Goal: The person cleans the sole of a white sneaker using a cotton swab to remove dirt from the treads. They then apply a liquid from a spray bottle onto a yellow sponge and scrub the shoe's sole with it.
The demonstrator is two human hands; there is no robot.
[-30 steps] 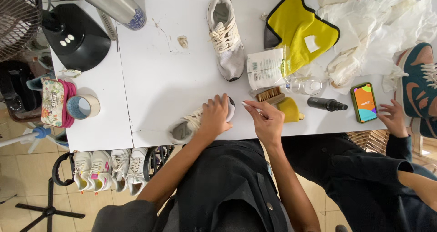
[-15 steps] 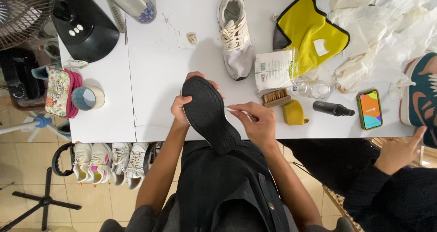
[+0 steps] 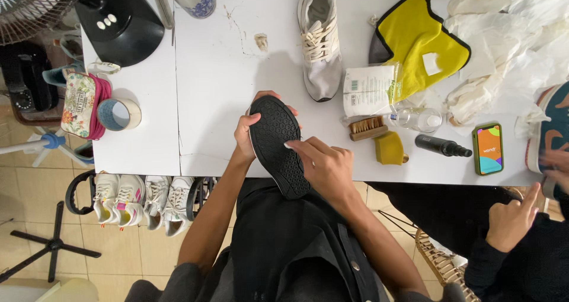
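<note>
While the left hand (image 3: 246,137) grips the light, flexible shoe (image 3: 278,145) at its toe, right fingers (image 3: 305,149) press its stiff sole.

The shoe (image 3: 277,143) sits just below the middle of the frame, turned sole-up so only its black outsole shows. The sole is a long oval, broad at the toe end toward the top of the frame and running down and slightly right to the heel end, which hangs past the front edge of the white worktop (image 3: 219,71). Its tread is a regular pattern of small raised blocks, matte and dark all over. The left hand (image 3: 246,133) wraps the toe end from behind, and the right hand (image 3: 325,167) lies against the sole's right edge, 1 fingertip on the tread. The upper is hidden underneath.
</note>
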